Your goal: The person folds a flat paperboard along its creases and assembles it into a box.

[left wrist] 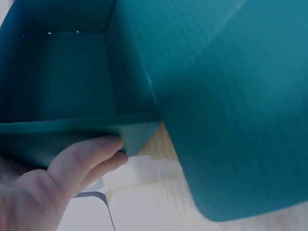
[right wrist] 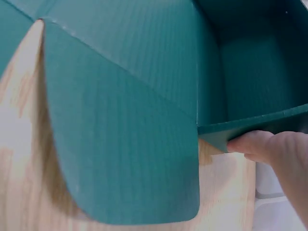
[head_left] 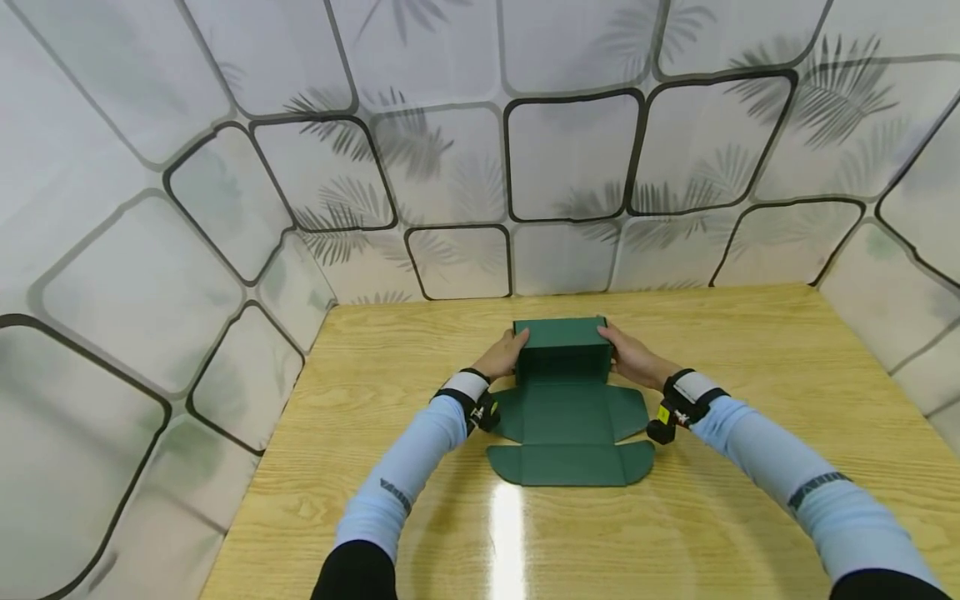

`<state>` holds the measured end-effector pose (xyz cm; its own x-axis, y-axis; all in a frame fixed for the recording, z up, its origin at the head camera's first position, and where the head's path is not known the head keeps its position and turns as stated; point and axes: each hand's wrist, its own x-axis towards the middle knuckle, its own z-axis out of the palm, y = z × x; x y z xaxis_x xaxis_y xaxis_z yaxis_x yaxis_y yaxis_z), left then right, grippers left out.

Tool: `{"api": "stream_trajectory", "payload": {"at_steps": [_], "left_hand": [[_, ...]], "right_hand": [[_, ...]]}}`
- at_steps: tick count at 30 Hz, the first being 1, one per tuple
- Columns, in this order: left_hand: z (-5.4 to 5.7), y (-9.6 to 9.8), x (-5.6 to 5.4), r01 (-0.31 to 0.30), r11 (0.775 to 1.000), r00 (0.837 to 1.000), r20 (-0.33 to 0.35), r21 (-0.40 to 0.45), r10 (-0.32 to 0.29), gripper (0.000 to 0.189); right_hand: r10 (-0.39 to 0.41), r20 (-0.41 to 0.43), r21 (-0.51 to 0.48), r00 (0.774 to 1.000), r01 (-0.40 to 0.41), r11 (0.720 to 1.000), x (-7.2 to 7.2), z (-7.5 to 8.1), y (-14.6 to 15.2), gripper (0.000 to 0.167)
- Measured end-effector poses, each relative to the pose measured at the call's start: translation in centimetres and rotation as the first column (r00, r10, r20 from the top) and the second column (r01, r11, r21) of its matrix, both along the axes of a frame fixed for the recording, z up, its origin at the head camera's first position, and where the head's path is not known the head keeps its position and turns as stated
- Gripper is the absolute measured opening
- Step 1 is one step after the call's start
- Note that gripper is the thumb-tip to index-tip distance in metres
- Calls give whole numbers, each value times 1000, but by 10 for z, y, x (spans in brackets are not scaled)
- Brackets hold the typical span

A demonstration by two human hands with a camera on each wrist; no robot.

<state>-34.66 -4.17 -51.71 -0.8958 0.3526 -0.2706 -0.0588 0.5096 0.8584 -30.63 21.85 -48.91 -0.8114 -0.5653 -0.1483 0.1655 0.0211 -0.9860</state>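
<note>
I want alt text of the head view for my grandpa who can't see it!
A person's left grip and right grip hold an open green box from either side on a wood-grain table, its lid spread toward the person. Behind is a leaf-patterned backdrop.

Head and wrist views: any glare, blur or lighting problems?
Head: bright glare strip and soft shadows on the table; left wrist: focus looks soft, box interior dim, its green reading teal; right wrist: box interior dark, table pale and washed out at left, shadow along the flap's edge.
</note>
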Motion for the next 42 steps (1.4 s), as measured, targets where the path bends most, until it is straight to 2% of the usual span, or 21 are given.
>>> {"api": "stream_trajectory", "payload": {"at_steps": [2, 5, 10, 13, 15, 17, 18, 19, 20, 22, 23, 24, 25, 26, 27, 30, 34, 37, 39, 40, 42], "left_hand": [[24, 2, 22, -5, 999, 999, -48, -36, 3, 70], [39, 2, 40, 11, 998, 992, -124, -57, -18, 65], [36, 3, 45, 24, 997, 987, -155, -68, -34, 63], [36, 3, 44, 22, 997, 987, -154, -73, -33, 64], [36, 3, 44, 17, 997, 988, -155, -73, -28, 65], [37, 3, 43, 9, 997, 988, -155, -74, -20, 66], [37, 3, 43, 4, 997, 988, -156, -75, -16, 65], [37, 2, 43, -1, 997, 988, -155, -76, -11, 65], [38, 2, 43, -4, 997, 988, -155, -79, -8, 65], [40, 2, 43, -10, 997, 988, -153, -80, -2, 64], [41, 2, 43, -12, 997, 989, -149, -76, 1, 64], [42, 2, 43, -15, 997, 989, -149, -73, 4, 63], [43, 2, 43, -19, 997, 990, -142, -68, 9, 64], [44, 2, 42, -22, 998, 991, -134, -63, 13, 65], [46, 2, 43, -27, 998, 992, -126, -55, 20, 66], [51, 2, 44, -42, 999, 994, -103, -29, 39, 72], [64, 1, 50, -26, 998, 991, -129, -58, 19, 80], [76, -1, 62, 46, 981, 971, -220, -190, -88, 83], [85, -2, 74, 130, 935, 937, -269, -330, -225, 85], [89, -3, 81, 187, 895, 909, -273, -405, -313, 86], [96, -3, 96, 302, 781, 838, -239, -547, -491, 91]], "right_hand": [[-7, -3, -9, 1000, 7, 1000, 3, -2, 0, 67], [-20, -4, -29, 1000, 20, 999, 7, -4, 2, 66], [-20, 2, -30, 1000, 20, 999, 10, -8, 5, 66], [-16, -17, 44, 1000, 17, 999, 8, -6, 8, 67], [-22, -79, 137, 997, 33, 990, 6, -1, 9, 68], [-25, -238, 259, 971, 88, 962, 6, 6, 9, 68], [-4, -356, 325, 935, 127, 937, 6, 10, 7, 68], [39, -486, 392, 873, 178, 903, 6, 15, 5, 68], [105, -625, 440, 774, 238, 866, 7, 19, 3, 66], [257, -824, 481, 505, 382, 789, 10, 29, -4, 59], [335, -867, 481, 370, 441, 757, 12, 33, -8, 55], [409, -873, 487, 265, 477, 731, 14, 38, -13, 52], [472, -859, 504, 199, 495, 707, 16, 43, -17, 49], [525, -835, 530, 167, 501, 684, 18, 46, -21, 48], [569, -804, 569, 172, 500, 652, 19, 49, -25, 47], [640, -732, 657, 232, 487, 575, 18, 54, -30, 43], [617, -745, 651, 251, 475, 593, 10, 57, -28, 34], [602, -753, 649, 267, 456, 609, 5, 59, -25, 30], [602, -743, 664, 292, 437, 607, 1, 61, -22, 31], [599, -737, 673, 313, 420, 608, -1, 63, -20, 31], [594, -717, 697, 365, 387, 603, -7, 66, -16, 32]]}}
